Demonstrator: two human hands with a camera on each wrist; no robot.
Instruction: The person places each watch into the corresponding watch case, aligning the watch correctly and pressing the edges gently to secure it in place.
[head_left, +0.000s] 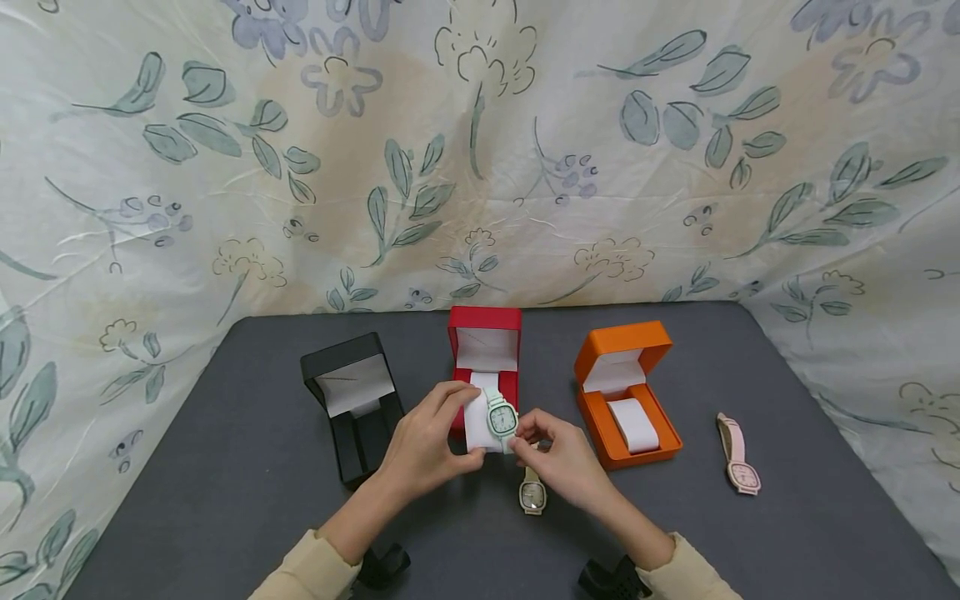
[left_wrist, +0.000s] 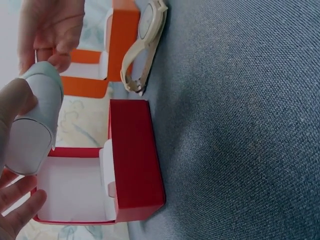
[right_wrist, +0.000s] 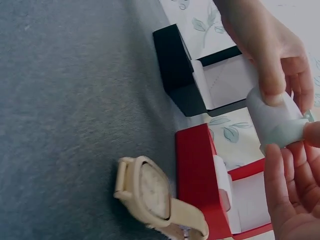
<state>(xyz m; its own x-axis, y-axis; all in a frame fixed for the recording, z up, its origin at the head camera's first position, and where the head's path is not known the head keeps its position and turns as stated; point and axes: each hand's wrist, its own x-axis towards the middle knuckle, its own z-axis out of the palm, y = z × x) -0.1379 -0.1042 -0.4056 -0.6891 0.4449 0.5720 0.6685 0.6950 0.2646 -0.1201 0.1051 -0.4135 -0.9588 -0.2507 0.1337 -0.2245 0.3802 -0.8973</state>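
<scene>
My left hand [head_left: 429, 435] grips a white watch cushion [head_left: 476, 427] by its sides, held above the front of the open red box [head_left: 486, 317]. Around the cushion lies a mint-green watch [head_left: 502, 419], its square face turned up. The fingers of my right hand [head_left: 564, 460] pinch the strap at the cushion's near right side. In the right wrist view the green strap [right_wrist: 285, 132] curves round the cushion's end. Just below my right hand, a beige watch [head_left: 532, 495] sits on the table; its strap is partly hidden by that hand.
On the left stands an open black box [head_left: 341, 356] with a dark inside. To the right, an open orange box [head_left: 626, 336] holds a white cushion [head_left: 634, 425]. Farther right a pink watch [head_left: 739, 458] lies on the dark grey table [head_left: 247, 467]. Floral cloth [head_left: 405, 100] hangs behind.
</scene>
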